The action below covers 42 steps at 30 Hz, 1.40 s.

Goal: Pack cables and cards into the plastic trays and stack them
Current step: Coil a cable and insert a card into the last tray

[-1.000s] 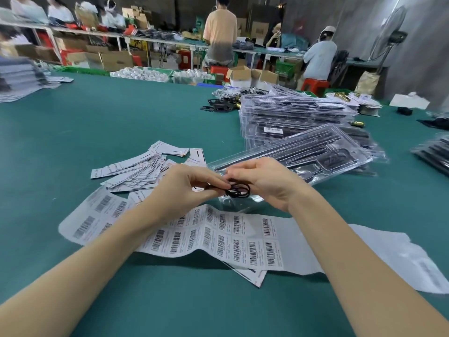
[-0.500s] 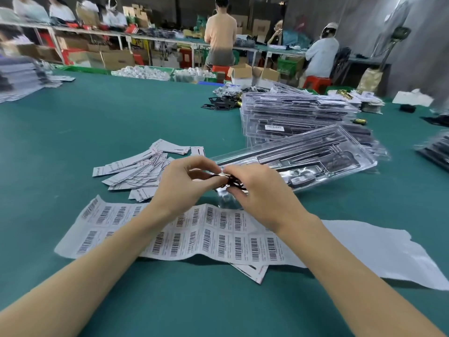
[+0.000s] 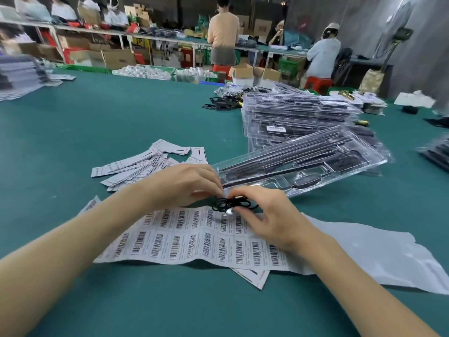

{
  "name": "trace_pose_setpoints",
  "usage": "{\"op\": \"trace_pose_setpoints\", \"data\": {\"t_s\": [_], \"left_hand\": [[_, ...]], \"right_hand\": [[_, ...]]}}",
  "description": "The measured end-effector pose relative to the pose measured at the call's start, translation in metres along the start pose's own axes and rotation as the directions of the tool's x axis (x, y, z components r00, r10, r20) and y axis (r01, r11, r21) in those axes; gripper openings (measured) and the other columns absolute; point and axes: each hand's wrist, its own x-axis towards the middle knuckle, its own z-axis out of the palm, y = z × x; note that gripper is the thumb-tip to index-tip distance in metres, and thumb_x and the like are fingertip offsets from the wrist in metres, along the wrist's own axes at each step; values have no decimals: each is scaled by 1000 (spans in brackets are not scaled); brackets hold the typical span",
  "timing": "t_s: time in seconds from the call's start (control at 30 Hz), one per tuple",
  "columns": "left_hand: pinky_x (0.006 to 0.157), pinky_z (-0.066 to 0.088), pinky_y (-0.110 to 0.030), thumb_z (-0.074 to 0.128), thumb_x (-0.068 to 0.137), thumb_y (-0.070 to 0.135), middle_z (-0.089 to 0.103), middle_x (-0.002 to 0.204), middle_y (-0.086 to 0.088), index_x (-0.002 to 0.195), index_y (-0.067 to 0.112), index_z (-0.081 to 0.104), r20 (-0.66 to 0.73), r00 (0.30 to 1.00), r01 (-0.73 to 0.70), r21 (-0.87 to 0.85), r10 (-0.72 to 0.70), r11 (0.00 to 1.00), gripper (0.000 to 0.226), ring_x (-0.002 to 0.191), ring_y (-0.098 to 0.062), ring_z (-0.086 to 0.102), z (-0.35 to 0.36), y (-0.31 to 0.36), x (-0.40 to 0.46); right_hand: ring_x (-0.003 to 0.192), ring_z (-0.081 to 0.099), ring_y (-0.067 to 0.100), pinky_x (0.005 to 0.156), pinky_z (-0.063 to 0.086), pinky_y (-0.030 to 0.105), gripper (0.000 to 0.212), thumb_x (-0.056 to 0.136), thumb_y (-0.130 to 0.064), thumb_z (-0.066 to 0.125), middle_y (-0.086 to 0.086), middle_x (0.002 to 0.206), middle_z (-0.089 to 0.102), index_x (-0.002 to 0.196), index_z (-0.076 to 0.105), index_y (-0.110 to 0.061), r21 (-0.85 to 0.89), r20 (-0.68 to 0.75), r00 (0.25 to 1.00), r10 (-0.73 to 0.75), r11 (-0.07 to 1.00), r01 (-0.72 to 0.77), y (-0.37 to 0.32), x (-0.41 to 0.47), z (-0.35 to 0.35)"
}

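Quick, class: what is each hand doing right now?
Left hand: pinching the cable.
Right hand: fingers curled, pinching the same cable.

clear glossy plastic tray (image 3: 301, 164), thin black rubbery cable (image 3: 230, 204), matt white paper barcode label sheet (image 3: 194, 239), matt teal cloth-like tabletop (image 3: 97, 122)

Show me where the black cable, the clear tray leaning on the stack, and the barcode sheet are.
black cable (image 3: 230, 204), head view, on its coiled loops.
clear tray (image 3: 364, 166), head view, on its right rim.
barcode sheet (image 3: 189, 242), head view, mid-sheet.
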Motion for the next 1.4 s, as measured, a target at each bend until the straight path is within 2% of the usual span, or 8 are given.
{"op": "trace_pose_setpoints", "data": {"t_s": [0.23, 0.33, 0.47, 0.7, 0.83, 1.03, 1.17, 1.4], "left_hand": [[80, 54, -35, 62, 100, 23, 72, 101, 0, 107, 12, 75, 130, 981, -151, 76, 141, 986, 18, 99, -22, 64, -11, -15, 19], [72, 56, -42, 57, 101, 18, 69, 100, -7, 106, 7, 70, 155, 960, -261, 200, 232, 945, 18, 97, -29, 62, -6, -15, 23], [52, 54, -39, 60, 100, 19, 67, 104, -5, 107, 11, 68, 140, 953, -298, 303, 267, 905, 13, 97, -28, 60, 2, -14, 21], [72, 55, -35, 55, 101, 21, 62, 114, -1, 117, 16, 63, 120, 970, -239, 318, 211, 917, 18, 107, -23, 54, 16, -15, 15], [62, 53, -31, 53, 98, 23, 63, 112, -1, 113, 16, 63, 112, 966, -256, 318, 232, 913, 20, 105, -24, 54, 14, -15, 15], [47, 54, -33, 66, 95, 12, 67, 106, -3, 120, 17, 66, 137, 933, -360, 336, 333, 870, 26, 98, -26, 59, 4, -15, 20], [70, 59, -35, 65, 96, 8, 71, 106, -5, 110, 9, 71, 184, 868, -496, 301, 460, 815, 16, 96, -27, 64, -2, -13, 31], [80, 58, -36, 64, 95, 2, 69, 105, -9, 107, 5, 69, 228, 868, -492, 268, 442, 828, 13, 95, -26, 64, 1, 0, 32]], "right_hand": [[94, 57, 18, 81, 54, 40, 30, 88, -11, 75, -27, 97, 53, 117, 71, -12, -169, -18, 996, -87, 982, 82, -2, -9, -3], [97, 59, 21, 84, 54, 39, 26, 92, -11, 71, -9, 101, 70, 118, 69, -11, -152, -17, 998, -56, 987, 53, -2, -14, -1], [97, 58, 25, 86, 53, 37, 26, 92, -8, 69, -1, 104, 72, 118, 69, -6, -162, -8, 998, -69, 984, 67, -6, -16, 5], [94, 61, 25, 84, 53, 37, 26, 90, -3, 72, -2, 106, 72, 116, 70, -5, -201, -36, 994, -100, 975, 90, -8, -23, 6], [89, 61, 23, 80, 50, 31, 27, 88, -6, 74, -4, 103, 72, 115, 71, -8, -260, -68, 992, -106, 962, 85, -7, -26, 9], [95, 57, 9, 84, 47, 20, 28, 92, -13, 71, -14, 101, 67, 119, 69, -22, -81, -76, 996, 47, 995, -53, -4, -31, 7], [101, 56, 9, 88, 49, 25, 29, 94, -14, 69, -4, 103, 68, 123, 68, -20, -35, -42, 996, 74, 997, -75, -6, -33, 8], [105, 56, 10, 87, 53, 27, 30, 93, -10, 70, -5, 105, 67, 122, 70, -14, 3, -44, 997, 69, 998, -69, -10, -34, 10]]}}
